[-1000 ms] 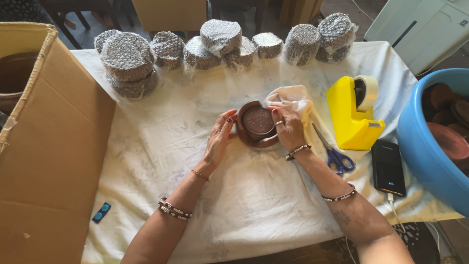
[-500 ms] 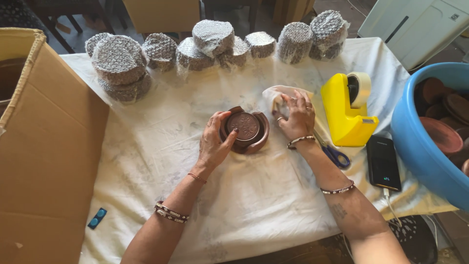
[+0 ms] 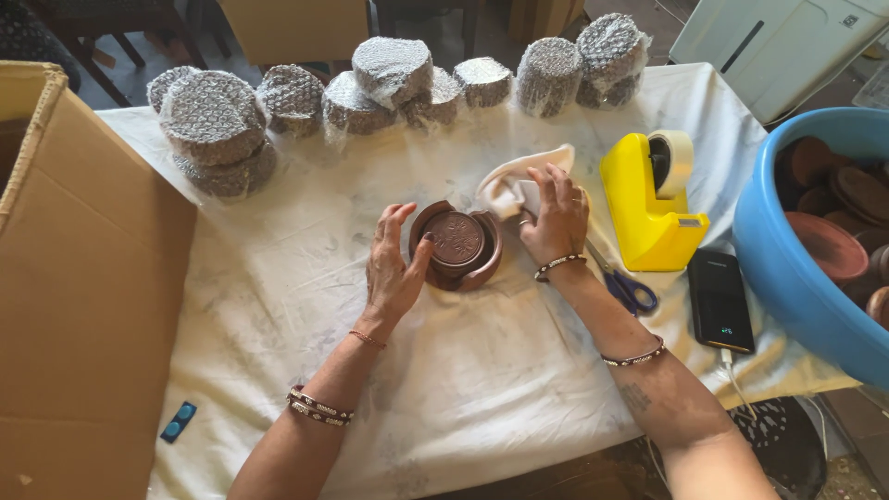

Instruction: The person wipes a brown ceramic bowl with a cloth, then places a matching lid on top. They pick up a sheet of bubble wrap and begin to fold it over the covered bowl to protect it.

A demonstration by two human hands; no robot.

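Two hands on one brown clay dish, mid-table.

Dish (image 3: 457,245) sits flat on the white cloth (image 3: 278,296); left hand (image 3: 393,268) cups its left rim, fingers spread and loose, not clenched. Right hand (image 3: 554,220) lies open, palm down, pressing a pale rag (image 3: 505,185) just beside the dish. Scissors (image 3: 625,285) peek out by that wrist, yellow tape dispenser (image 3: 653,208) and dark phone (image 3: 719,298) further right, then the blue tub (image 3: 787,287). Bubble-wrapped bundles (image 3: 394,79) line the far edge; cardboard box (image 3: 83,278) stands left.
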